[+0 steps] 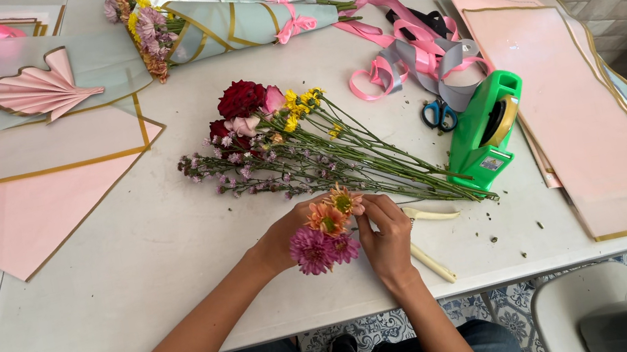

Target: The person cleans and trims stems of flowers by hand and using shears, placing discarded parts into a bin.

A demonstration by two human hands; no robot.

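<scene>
We see both hands at the near edge of the counter [132,268], gathered round a small bunch [327,229] of orange and magenta flowers. The left hand [283,237] has its grip closed on the bunch from the left, the blooms standing above the fingers. The right hand [386,239] pinches it from the right, with pruners [427,237] just right of it and a loose pile of stems [308,147] beyond.

Both hands, left hand [283,237] and right hand [386,236], hold a small flower bunch [325,231] over the white table [132,268], near loose stems [344,153] and a green tape dispenser [486,128].
</scene>
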